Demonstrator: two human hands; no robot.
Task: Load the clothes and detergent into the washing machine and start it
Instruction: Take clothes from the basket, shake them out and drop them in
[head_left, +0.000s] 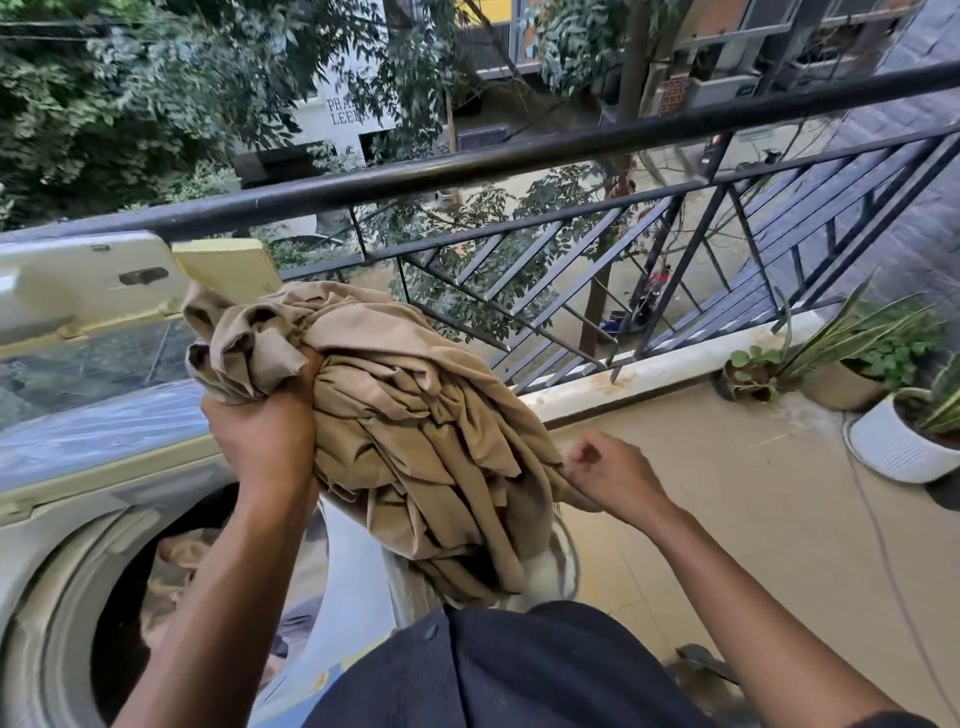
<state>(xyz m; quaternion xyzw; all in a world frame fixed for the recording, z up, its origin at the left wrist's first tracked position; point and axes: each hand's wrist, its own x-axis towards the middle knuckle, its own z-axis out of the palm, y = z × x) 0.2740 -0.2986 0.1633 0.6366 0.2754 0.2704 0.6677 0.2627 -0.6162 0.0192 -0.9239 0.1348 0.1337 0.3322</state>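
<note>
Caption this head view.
Left hand holds bunched tan cloth above the open washing machine; right hand alongside.

- A single head-worn view looks forward and steeply down from the person's own standpoint, tilted so the balcony railing (467, 171) slants across the frame.
- It sits close: both forearms fill the lower half, the left hand (257, 431) near centre.
- The washing machine (67, 493) lies left of that hand, potted plants (883, 405) far beyond the right hand (613, 467).

black balcony railing (519, 161), tan floor (753, 499), potted plants (893, 415).
</note>
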